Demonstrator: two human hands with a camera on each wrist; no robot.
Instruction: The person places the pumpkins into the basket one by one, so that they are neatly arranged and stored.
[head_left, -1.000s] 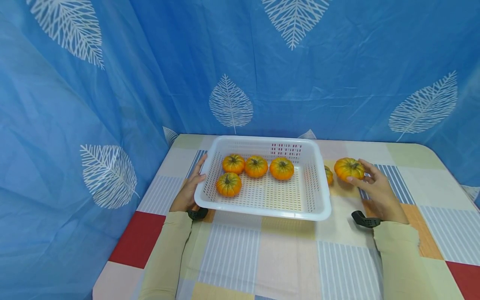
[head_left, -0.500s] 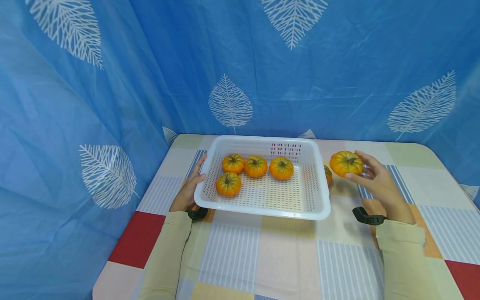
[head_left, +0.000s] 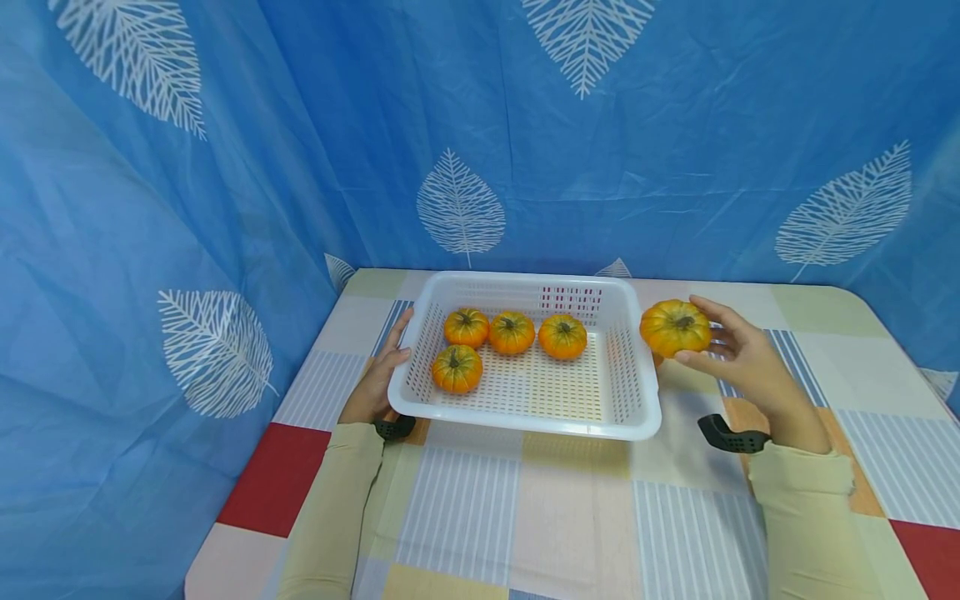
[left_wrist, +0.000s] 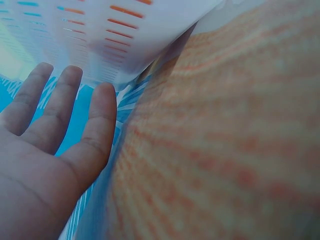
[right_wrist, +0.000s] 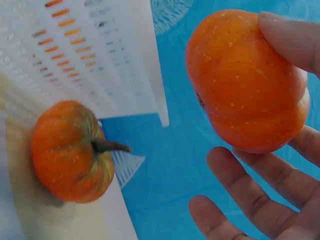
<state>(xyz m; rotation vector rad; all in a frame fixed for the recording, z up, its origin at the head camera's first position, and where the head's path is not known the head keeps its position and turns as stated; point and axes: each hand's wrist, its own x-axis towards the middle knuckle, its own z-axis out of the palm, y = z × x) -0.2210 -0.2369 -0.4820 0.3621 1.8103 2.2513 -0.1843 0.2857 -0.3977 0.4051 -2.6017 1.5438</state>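
Observation:
My right hand pinches a small orange pumpkin between thumb and fingers, in the air beside the basket's right rim. The right wrist view shows the held pumpkin from below, with the thumb on one side and some fingers spread beneath. Another pumpkin with a dark stem sits on the table just outside the basket; the held one mostly hides it in the head view. My left hand rests at the left end of the white plastic basket, fingers extended against its outer wall.
Inside the basket, several pumpkins lie toward the left and middle. A checked cloth covers the table. Blue curtains with white leaf prints hang close behind and along the left.
My right hand has lifted its pumpkin and carried it left to the basket's right rim, over the pumpkin on the table. The left hand and basket have stayed put.

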